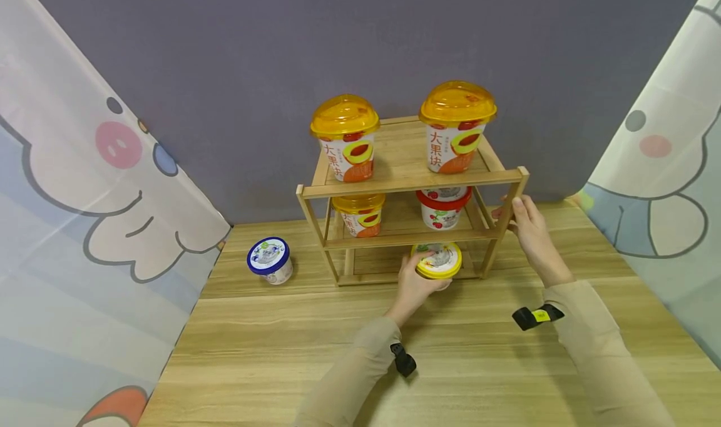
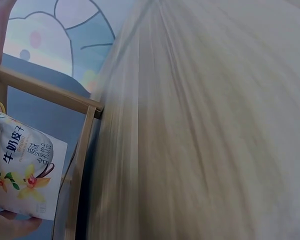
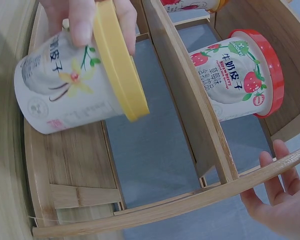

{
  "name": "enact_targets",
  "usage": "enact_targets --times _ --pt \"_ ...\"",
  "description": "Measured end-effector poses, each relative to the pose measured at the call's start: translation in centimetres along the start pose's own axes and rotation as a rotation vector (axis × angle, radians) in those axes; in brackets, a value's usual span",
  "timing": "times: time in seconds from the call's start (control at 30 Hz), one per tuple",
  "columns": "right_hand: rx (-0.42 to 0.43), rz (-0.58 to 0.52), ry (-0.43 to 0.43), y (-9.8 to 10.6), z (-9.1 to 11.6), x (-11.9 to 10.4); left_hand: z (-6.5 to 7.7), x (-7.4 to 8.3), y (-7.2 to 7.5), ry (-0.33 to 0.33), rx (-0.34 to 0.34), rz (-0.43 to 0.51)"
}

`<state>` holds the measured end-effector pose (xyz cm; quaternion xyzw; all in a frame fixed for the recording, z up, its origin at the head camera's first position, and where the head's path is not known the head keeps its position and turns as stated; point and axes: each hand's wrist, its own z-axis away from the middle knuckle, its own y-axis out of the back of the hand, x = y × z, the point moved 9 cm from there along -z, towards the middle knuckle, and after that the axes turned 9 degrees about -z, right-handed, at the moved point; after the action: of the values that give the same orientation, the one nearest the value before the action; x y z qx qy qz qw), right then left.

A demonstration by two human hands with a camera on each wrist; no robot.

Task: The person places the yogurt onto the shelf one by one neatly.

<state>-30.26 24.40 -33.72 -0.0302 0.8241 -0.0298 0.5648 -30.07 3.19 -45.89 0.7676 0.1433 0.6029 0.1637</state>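
My left hand grips a white tub with a yellow lid, its fingers over the lid and side. In the right wrist view this vanilla-flower tub is tilted at the lowest level of the wooden rack; whether its base touches the shelf I cannot tell. My right hand holds the rack's right front post, thumb and fingers around it. A strawberry tub with a red lid stands on the middle shelf, above the left hand.
Two large fruit cups with orange domed lids, one left and one right, stand on the top shelf. A similar cup is on the middle shelf's left. A blue-lidded tub sits on the table, left of the rack.
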Motion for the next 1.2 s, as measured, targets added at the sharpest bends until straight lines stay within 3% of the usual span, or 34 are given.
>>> enact_targets --times 0.37,0.73,1.0,1.2 --pt "-0.02 -0.039 0.027 -0.2 -0.1 -0.1 -1.4 0.2 -0.8 0.011 0.001 0.041" --pt "-0.028 -0.02 0.016 -0.2 0.0 0.0 -2.5 0.3 -1.2 -0.058 0.032 -0.036" --pt "-0.016 0.005 0.014 -0.2 0.0 -0.2 -2.7 0.4 -1.5 -0.094 0.039 -0.033" --pt "-0.019 0.018 0.011 -0.2 0.0 -0.3 -3.0 0.0 -1.8 -0.059 0.019 -0.035"
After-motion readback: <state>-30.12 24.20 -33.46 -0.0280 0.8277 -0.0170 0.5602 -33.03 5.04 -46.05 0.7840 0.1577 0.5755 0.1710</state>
